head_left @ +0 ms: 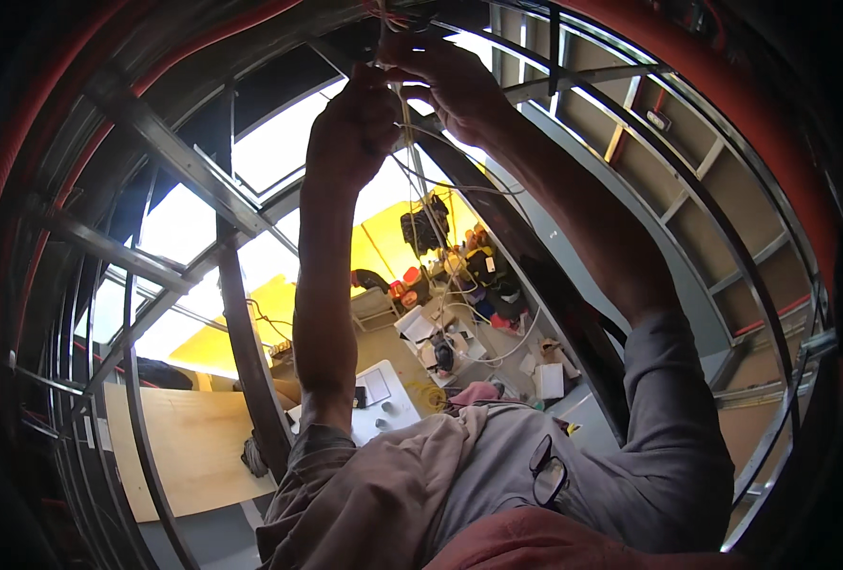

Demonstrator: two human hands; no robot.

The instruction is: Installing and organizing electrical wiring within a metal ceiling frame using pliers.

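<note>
My left hand (350, 128), raised at the top centre, is closed around a bundle of thin pale cables (405, 161) that hangs from overhead. My right hand (450, 90) is just right of it, its curled fingers on the same bundle a little higher, close to my left fingertips. The twisted upper part of the bundle (386, 14) runs out of view; what exactly my fingertips pinch is too dark to make out. Loose loops of cable dangle below both hands.
Metal framing (165, 152) surrounds me, with a dark beam (507, 252) behind my right arm. Below are a yellow wall (393, 228), a white table (388, 408), a plywood board (174, 446) and cluttered tools, bags and boxes (550, 380). Framed boards (735, 204) line the right.
</note>
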